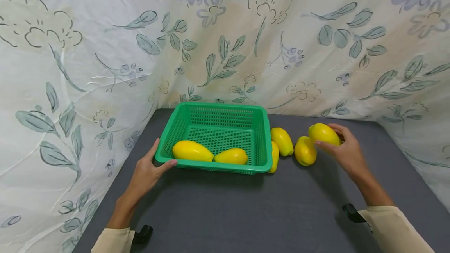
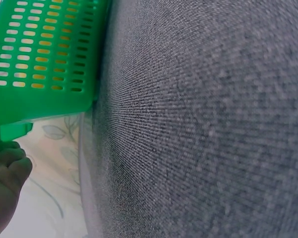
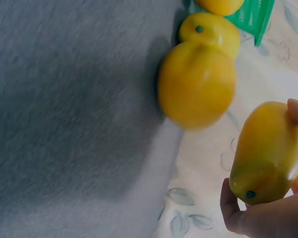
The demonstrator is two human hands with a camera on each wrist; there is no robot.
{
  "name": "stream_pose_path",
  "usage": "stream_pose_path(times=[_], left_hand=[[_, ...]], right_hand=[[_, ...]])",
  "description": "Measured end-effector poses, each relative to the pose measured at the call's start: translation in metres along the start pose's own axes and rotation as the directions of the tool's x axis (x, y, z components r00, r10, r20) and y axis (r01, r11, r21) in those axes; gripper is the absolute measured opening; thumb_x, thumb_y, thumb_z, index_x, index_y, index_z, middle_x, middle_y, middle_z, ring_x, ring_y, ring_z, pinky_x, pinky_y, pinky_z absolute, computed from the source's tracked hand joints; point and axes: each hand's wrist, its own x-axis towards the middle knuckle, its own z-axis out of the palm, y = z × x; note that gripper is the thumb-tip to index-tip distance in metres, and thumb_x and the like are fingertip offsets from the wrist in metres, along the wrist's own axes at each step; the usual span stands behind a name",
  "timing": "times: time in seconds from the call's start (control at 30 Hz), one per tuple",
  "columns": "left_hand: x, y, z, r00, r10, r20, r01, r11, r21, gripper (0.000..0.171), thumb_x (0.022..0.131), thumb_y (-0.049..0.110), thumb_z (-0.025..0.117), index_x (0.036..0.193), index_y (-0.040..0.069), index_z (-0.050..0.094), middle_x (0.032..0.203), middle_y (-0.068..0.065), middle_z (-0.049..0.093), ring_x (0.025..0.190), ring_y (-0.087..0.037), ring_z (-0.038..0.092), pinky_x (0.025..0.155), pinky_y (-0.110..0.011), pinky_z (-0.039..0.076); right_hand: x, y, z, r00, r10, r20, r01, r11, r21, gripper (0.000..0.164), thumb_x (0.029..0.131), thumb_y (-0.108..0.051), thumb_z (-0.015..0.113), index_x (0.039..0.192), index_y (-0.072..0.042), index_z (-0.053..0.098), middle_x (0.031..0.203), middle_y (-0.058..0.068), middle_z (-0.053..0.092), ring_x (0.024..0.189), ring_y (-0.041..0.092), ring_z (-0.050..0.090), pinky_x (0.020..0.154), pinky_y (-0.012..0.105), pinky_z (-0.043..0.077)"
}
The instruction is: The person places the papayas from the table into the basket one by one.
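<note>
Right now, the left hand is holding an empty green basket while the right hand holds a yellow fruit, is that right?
Not quite: the green basket isn't empty; the head view shows two yellow fruits in it. The rest is right.

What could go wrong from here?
1. Slip: the right hand holds a smooth, rounded fruit off the table; it might drop if the grip loosens.
2. Roll: the nearest loose fruit sits just beneath it on the table and could get knocked.
3. Shove: the left hand holds the green basket at its near left corner; pushing right could press into the partly hidden fruit beside its right end.
</note>
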Motion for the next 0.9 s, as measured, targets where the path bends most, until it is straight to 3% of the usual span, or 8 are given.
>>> stream_pose_path(times=[0.9], left_hand=[[-0.001,0.001,0.000,1.000,-0.004,-0.005,0.004,1.000,-0.004,0.103,0.096,0.037,0.081,0.170,0.004,0.017,0.171,-0.025,0.029,0.154,-0.047,0.036,0.119,-0.065,0.035]], right_hand=[[-0.021,-0.060,0.017,0.983,-0.166,0.075,0.161,0.985,0.063,0.079,0.097,-0.036,0.080,0.161,-0.013,0.041,0.149,0.014,0.051,0.116,0.023,0.050,0.083,0.015,0.048]])
